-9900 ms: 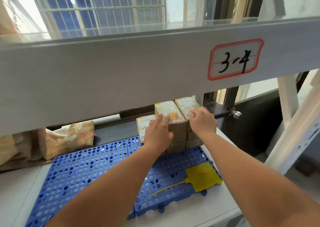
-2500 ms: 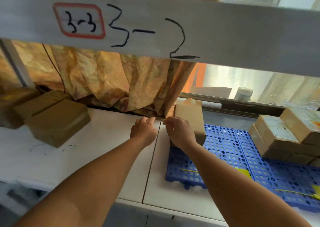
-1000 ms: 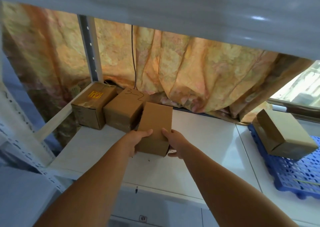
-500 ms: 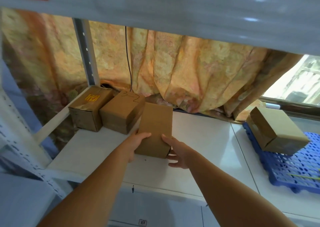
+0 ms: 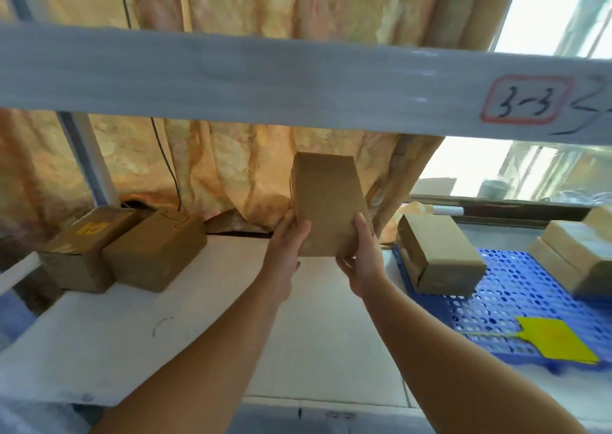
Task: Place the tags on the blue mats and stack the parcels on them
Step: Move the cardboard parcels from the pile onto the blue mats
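the white shelf board runs the full width under a grey beam, with a patterned curtain hanging behind, so i'd judge anything stored here has to slide in low. at the right end a blue mat lies on the board, likely to keep parcels off the bare surface and mark out a lot. a stack of paler parcels fills its far right, and one brown parcel sits at its back left corner with open mat between them. two more brown parcels stand close side by side on the bare board at the left, off any mat.

between the groups the held parcel is in the air, upright on its short end, clear of the board. the left hand and right hand each clasp a lower side edge, thumbs on the near face. that two-sided hold looks meant to carry it steady toward the mat.

a yellow tag lies flat at the mat's front edge, easy to read. the beam's red-framed label says 3-3.
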The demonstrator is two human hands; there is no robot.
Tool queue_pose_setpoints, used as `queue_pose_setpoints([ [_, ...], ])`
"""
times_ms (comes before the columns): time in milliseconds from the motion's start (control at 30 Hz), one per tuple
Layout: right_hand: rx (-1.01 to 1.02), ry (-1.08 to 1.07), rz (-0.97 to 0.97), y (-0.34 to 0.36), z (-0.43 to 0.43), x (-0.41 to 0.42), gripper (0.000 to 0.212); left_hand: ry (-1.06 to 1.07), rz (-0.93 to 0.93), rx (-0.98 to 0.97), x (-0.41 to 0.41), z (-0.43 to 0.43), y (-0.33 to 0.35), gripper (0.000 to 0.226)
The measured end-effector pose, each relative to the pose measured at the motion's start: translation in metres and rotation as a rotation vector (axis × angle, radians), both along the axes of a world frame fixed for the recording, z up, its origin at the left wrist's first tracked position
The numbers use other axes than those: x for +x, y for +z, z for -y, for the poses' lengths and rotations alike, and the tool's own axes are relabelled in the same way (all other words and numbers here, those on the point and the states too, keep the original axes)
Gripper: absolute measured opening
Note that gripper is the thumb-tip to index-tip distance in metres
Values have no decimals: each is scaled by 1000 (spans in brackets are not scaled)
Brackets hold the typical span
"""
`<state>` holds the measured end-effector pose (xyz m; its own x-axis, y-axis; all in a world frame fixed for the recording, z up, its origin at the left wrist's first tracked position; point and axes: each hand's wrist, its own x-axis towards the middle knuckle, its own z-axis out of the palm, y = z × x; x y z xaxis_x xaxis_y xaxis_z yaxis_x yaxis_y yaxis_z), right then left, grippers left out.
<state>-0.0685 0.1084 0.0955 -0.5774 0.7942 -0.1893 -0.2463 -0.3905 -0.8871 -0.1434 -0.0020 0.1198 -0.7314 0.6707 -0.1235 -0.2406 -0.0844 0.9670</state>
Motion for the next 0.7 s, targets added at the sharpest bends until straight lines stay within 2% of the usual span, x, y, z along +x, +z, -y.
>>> queue_pose_setpoints([
  [67, -19, -87, -60, 9, -37, 31, 62, -29, -83, 42, 36, -36, 14, 22],
  [133, -75, -170, -137, 17, -77, 67, 62, -48, -141, 50, 71, -77, 24, 13],
  [233, -102, -286, -160, 28, -129, 125, 54, -133, -211, 58, 122, -134, 34, 20],
  [333, -77, -363, -112, 32, -177, 174, 51, -172, -209, 35, 164, -182, 36, 19],
  [433, -60, -376, -105, 33, -209, 204, 56, -221, -219, -5, 190, -217, 36, 18],
  [533, -67, -398, -84, 27, -229, 222, 56, -241, -244, -70, 204, -237, 36, 30],
  [633, -59, -460, 6, 17, -246, 237, 59, -258, -338, -164, 205, -252, 27, 34],
  [700, -24, -490, 77, 11, -254, 245, 71, -261, -499, -293, 200, -263, 15, 36],
])
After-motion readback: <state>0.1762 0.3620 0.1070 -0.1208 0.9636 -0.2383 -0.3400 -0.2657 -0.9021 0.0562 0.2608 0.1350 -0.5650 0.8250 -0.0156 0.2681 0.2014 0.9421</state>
